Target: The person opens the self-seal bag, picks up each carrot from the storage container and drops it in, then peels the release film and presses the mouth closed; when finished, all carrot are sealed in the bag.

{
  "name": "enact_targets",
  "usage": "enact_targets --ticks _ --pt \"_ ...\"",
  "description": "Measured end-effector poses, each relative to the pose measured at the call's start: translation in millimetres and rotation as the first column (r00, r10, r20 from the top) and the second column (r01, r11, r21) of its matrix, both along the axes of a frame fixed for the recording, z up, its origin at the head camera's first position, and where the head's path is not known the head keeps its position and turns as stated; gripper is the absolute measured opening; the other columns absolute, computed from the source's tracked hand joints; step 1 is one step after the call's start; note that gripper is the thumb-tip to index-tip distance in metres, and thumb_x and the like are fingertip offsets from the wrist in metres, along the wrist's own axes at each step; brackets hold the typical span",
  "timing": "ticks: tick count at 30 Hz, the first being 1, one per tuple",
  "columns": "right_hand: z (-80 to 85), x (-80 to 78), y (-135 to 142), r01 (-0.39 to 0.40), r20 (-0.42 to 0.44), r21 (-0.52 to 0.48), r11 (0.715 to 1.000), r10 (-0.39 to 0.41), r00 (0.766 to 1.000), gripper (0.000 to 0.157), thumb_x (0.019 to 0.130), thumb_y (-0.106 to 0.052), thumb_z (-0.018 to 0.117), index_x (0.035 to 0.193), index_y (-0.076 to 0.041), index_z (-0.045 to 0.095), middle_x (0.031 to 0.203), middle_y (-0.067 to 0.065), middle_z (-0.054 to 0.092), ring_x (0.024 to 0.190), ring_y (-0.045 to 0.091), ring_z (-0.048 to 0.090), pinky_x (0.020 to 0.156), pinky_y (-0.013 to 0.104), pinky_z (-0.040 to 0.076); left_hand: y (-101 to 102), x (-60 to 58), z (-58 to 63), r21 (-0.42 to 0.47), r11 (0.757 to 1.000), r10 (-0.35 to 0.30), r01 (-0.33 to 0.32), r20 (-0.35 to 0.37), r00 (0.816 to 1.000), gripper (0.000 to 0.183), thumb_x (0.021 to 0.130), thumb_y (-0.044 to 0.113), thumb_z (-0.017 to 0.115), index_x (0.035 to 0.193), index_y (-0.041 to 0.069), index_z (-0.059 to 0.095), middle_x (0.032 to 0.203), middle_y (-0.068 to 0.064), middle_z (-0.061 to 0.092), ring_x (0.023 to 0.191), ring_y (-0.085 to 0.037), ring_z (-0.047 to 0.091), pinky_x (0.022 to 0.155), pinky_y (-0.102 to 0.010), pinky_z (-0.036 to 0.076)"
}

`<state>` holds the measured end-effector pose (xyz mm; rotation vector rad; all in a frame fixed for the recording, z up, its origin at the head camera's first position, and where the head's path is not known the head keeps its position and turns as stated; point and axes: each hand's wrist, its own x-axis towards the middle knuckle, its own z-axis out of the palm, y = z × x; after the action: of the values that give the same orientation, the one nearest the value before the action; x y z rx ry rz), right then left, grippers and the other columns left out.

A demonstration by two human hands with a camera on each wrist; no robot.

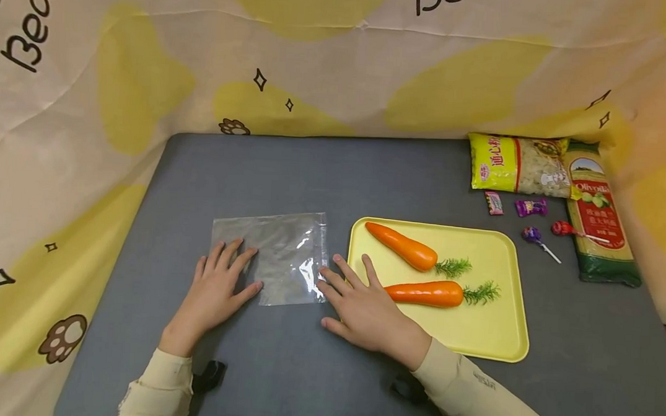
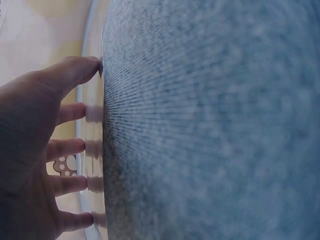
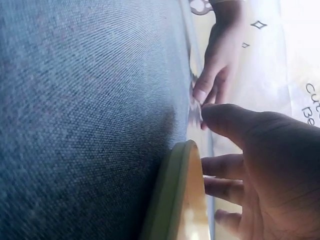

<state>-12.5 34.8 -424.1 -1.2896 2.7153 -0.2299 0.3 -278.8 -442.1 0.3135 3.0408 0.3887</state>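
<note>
In the head view a clear plastic bag (image 1: 286, 246) lies flat on the grey table. My left hand (image 1: 213, 296) rests with spread fingers on its left part; in the left wrist view the fingertips of this hand (image 2: 45, 130) touch the clear film. My right hand (image 1: 369, 312) reaches over the left rim of a yellow tray (image 1: 484, 335), its fingers spread and some tips at the bag's right edge. On the tray lie two orange carrots with green tops: an upper carrot (image 1: 404, 245) and a lower carrot (image 1: 432, 293), whose tip is partly hidden by the right hand.
At the back right lie a yellow pasta bag (image 1: 499, 162) and a red-and-green Olivoilà packet (image 1: 603, 213). Near them are a pink candy (image 1: 494, 203), a purple candy (image 1: 531, 207), a purple lollipop (image 1: 531, 235) and a red lollipop (image 1: 562, 228). Patterned cloth (image 1: 328, 65) hangs behind the table.
</note>
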Motion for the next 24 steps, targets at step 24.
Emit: enact_targets --ticks 24 --pt "0.0 1.0 2.6 -0.016 -0.033 0.069 0.998 0.018 0.999 0.061 0.091 -0.056 0.048 0.141 -0.022 0.044 0.149 -0.001 0.035 0.143 0.032 0.006 0.106 0.065 -0.003 -4.0 -4.1 5.2 0.389 0.920 0.110 -0.037 -0.167 0.980 0.018 0.083 0.024 0.074 0.100 0.022 0.072 0.124 -0.004 0.060 0.122 -0.031 0.048 0.097 -0.050 0.037"
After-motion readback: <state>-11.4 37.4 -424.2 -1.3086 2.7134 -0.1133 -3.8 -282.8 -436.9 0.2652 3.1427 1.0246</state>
